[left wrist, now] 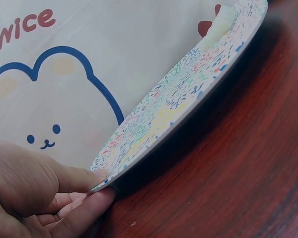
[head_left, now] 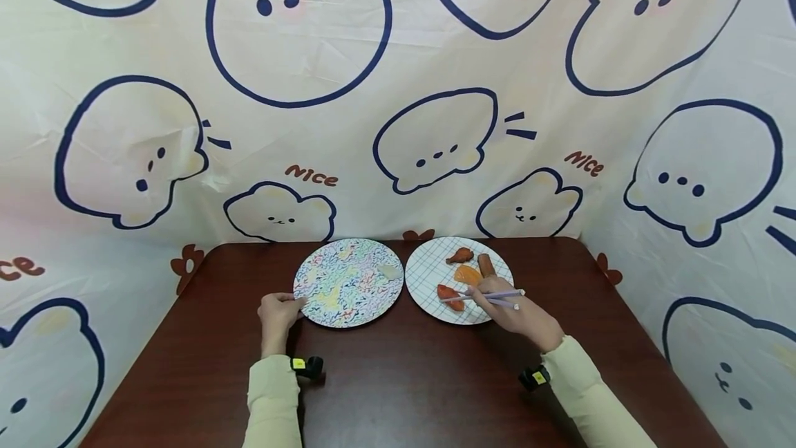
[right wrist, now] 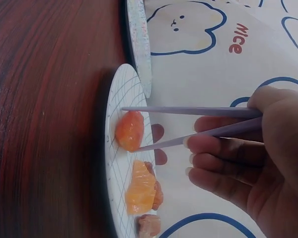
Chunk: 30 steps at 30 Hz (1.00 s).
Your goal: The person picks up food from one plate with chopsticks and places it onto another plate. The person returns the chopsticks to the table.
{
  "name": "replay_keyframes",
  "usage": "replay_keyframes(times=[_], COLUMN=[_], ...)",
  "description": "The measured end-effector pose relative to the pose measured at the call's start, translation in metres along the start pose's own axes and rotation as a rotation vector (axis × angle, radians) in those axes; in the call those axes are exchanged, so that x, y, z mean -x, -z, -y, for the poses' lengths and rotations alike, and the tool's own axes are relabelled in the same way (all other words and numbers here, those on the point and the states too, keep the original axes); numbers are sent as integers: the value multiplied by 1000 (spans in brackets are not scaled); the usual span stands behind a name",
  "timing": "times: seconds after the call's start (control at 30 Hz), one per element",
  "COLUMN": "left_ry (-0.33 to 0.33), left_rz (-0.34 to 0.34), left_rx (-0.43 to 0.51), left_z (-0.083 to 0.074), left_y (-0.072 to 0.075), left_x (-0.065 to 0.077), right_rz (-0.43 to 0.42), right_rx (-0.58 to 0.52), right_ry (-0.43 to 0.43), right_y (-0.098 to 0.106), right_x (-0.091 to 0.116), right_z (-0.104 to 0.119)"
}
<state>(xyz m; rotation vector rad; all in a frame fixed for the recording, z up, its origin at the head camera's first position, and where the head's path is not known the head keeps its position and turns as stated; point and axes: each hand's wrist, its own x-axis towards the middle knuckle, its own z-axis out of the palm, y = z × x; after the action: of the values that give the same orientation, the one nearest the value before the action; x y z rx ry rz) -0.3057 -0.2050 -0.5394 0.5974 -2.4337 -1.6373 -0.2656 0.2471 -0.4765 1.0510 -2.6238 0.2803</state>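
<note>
With thumb on top and fingers beneath, my left hand (head_left: 276, 320) pinches the near-left rim of a multicoloured speckled plate (head_left: 348, 299). A pale, translucent food piece (head_left: 390, 272) lies at that plate's right side. My right hand (head_left: 519, 316) holds a pair of lilac chopsticks (right wrist: 188, 110) over the white grid-patterned plate (head_left: 425, 268). Their tips are spread on either side of a glossy red-orange food piece (right wrist: 130, 131). Beside it on the same plate are an orange segment (head_left: 466, 275), a small drumstick (head_left: 460, 255) and a brown sausage-like piece (head_left: 486, 265).
The two plates sit side by side near the far edge of a dark brown wooden table (head_left: 398, 393). Behind and beside it hangs a pale cloth (head_left: 348, 144) printed with bear outlines. Each wrist carries a small black camera (head_left: 307, 366).
</note>
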Motion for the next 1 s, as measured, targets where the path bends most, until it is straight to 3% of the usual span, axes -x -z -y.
replay_keyframes(times=[0.07, 0.1, 0.17, 0.2, 0.3, 0.33, 0.5, 0.83, 1.0], left_ry=[-1, -3, -4, -1, -4, -2, 8, 6, 5], left_rz=[-2, 1, 3, 1, 3, 1, -2, -12, -18], left_rx=[-6, -8, -6, -6, -4, -1, -2, -6, -10], left_z=[0, 1, 1, 1, 0, 0, 1, 1, 1], left_y=[0, 0, 0, 0, 0, 0, -1, -3, -3], left_x=[0, 0, -1, -1, -2, -2, -1, -2, -3], right_rz=[-14, -3, 6, -5, 26, 11, 71, 53, 30], right_rx=[23, 120, 46, -108, -195, -298, -333, -343, -374], right_ry=[12, 38, -26, -86, -183, -246, -327, -152, -114], right_y=[1, 2, 3, 4, 7, 8, 9, -6, -12], right_x=[4, 6, 4, 2, -6, -8, -7, -15, -18], right_z=[1, 1, 1, 1, 0, 0, 2, -1, -3])
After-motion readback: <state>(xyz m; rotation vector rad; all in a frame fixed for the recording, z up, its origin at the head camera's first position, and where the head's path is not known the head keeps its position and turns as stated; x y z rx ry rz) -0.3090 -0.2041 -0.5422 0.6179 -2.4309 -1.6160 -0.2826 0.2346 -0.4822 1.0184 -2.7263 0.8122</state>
